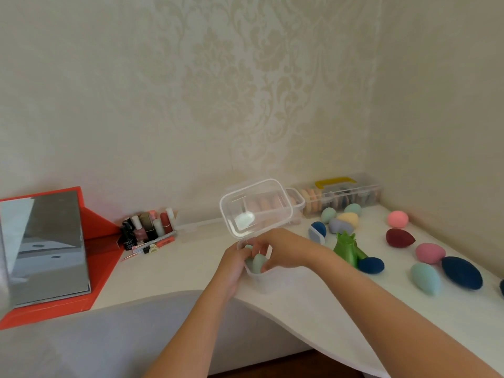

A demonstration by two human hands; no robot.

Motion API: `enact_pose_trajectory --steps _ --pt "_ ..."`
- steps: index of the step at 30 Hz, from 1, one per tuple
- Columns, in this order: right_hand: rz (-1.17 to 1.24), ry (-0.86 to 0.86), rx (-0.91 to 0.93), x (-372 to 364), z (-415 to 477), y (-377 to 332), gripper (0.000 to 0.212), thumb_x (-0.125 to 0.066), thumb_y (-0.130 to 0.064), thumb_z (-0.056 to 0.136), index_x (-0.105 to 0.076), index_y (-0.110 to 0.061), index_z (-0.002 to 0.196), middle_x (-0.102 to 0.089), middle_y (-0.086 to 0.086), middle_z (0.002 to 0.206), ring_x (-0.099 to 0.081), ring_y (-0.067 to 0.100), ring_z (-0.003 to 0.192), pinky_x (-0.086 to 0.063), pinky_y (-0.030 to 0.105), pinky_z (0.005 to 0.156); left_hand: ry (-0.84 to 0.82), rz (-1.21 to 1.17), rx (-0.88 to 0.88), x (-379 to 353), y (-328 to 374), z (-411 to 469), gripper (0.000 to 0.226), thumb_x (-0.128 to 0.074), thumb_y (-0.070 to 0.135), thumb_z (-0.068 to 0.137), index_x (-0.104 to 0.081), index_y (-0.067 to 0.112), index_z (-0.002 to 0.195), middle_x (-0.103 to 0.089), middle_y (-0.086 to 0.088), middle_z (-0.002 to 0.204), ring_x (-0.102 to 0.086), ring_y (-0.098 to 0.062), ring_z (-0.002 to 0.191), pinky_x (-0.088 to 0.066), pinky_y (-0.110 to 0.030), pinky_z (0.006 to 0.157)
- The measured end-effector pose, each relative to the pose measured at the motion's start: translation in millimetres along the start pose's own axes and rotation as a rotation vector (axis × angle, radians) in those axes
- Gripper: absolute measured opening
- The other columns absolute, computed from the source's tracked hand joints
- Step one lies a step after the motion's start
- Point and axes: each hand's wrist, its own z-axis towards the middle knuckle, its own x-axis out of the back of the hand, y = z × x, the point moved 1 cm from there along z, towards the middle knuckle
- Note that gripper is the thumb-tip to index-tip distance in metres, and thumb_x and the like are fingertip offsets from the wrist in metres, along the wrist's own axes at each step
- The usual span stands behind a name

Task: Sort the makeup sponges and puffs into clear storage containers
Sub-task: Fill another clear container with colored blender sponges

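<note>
Grip of the right hand, narrow: the fingertips pinch a mint-green sponge standing upright inside the small clear container, near the front edge of the counter. Grip of the left hand: curled round the container's left wall. A second pale green sponge shows just beside the first in the same container, partly hidden by fingers. The container's clear lid stands raised behind the hands. Behind the lid, a second clear container holds pink and peach puffs, blurred through the plastic. To its right, against the wall, a long clear box with a yellow handle holds a row of round peach puffs at its left end and darker pieces further right. Loose on the counter, right of the hands: a teal sponge, a pink sponge, a maroon sponge and a navy sponge, among others.
</note>
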Motion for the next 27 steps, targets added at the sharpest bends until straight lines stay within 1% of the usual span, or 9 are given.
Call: enact_pose_trajectory --steps 4,6,9,12,16,20,22,24,27 --pt "-0.022 0.021 -0.042 -7 3 -4 0.025 -0.069 -0.013 0.079 -0.05 -0.014 0.097 -0.062 0.008 0.107 -0.051 0.018 0.085 -0.044 0.029 0.075 -0.027 0.011 0.0 -7 3 0 0.022 -0.048 0.008 0.058 -0.064 0.014 0.07 -0.068 -0.007 0.076 -0.06 -0.024 0.078 -0.044 -0.033 0.075" --pt "-0.009 0.028 -0.069 -9 6 -5 0.03 -0.067 -0.008 0.078 -0.046 -0.012 0.098 -0.061 0.011 0.105 -0.049 0.02 0.084 -0.042 0.03 0.071 -0.045 0.0 0.009 -8 3 1 0.021 -0.048 0.009 0.054 -0.063 0.016 0.067 -0.066 -0.007 0.074 -0.06 -0.024 0.076 -0.044 -0.032 0.072" --pt "0.029 0.057 -0.113 -15 13 -5 0.037 -0.068 -0.002 0.072 -0.044 -0.011 0.099 -0.056 0.009 0.096 -0.049 0.021 0.081 -0.04 0.029 0.065 -0.082 0.002 0.003 -7 2 3 0.029 -0.051 0.01 0.056 -0.063 0.009 0.082 -0.066 -0.012 0.082 -0.061 -0.027 0.081 -0.044 -0.037 0.075" --pt "0.072 0.08 -0.158 -16 16 -4 0.044 -0.073 -0.003 0.07 -0.047 -0.012 0.104 -0.057 0.006 0.1 -0.053 0.022 0.087 -0.043 0.029 0.07 -0.134 -0.006 0.0 -6 2 2 0.041 -0.054 0.009 0.058 -0.063 0.003 0.098 -0.066 -0.013 0.09 -0.062 -0.026 0.086 -0.046 -0.036 0.075" --pt "0.008 0.087 -0.151 -11 17 -6 0.036 -0.077 -0.006 0.068 -0.064 -0.009 0.102 -0.064 0.003 0.1 -0.056 0.018 0.086 -0.045 0.028 0.075 -0.221 -0.015 -0.041 -3 3 0 0.033 -0.058 0.005 0.061 -0.063 0.003 0.094 -0.065 -0.009 0.085 -0.063 -0.019 0.082 -0.049 -0.029 0.073" --pt "0.038 0.044 -0.105 1 14 -2 0.034 -0.08 -0.009 0.068 -0.069 -0.011 0.101 -0.069 0.003 0.103 -0.064 0.018 0.095 -0.048 0.025 0.079 -0.121 -0.06 0.008 -4 -3 4 0.05 -0.056 0.006 0.055 -0.061 0.0 0.105 -0.063 -0.013 0.092 -0.06 -0.024 0.085 -0.047 -0.032 0.072" --pt "0.032 0.061 -0.084 14 11 -1 0.026 -0.076 -0.01 0.074 -0.071 -0.012 0.099 -0.07 0.003 0.102 -0.065 0.016 0.09 -0.049 0.024 0.079 -0.091 -0.09 0.029 -6 -3 3 0.052 -0.053 0.006 0.054 -0.062 0.003 0.105 -0.06 -0.01 0.094 -0.056 -0.022 0.086 -0.044 -0.032 0.074" --pt "0.07 0.206 -0.058 34 4 1 0.013 -0.069 -0.013 0.081 -0.071 -0.014 0.094 -0.072 0.005 0.092 -0.066 0.013 0.076 -0.053 0.026 0.075 -0.081 -0.122 0.033 -7 -2 3 0.05 -0.053 0.006 0.056 -0.063 0.007 0.104 -0.059 -0.005 0.096 -0.054 -0.02 0.089 -0.041 -0.031 0.079" --pt "0.186 0.584 -0.048 73 -9 14 0.006 -0.062 -0.017 0.087 -0.067 -0.019 0.086 -0.07 0.001 0.076 -0.067 0.016 0.063 -0.054 0.031 0.066 -0.073 -0.14 0.031 -8 -2 6 0.038 -0.052 -0.006 0.07 -0.063 0.008 0.102 -0.061 -0.003 0.101 -0.054 -0.017 0.096 -0.042 -0.028 0.083"
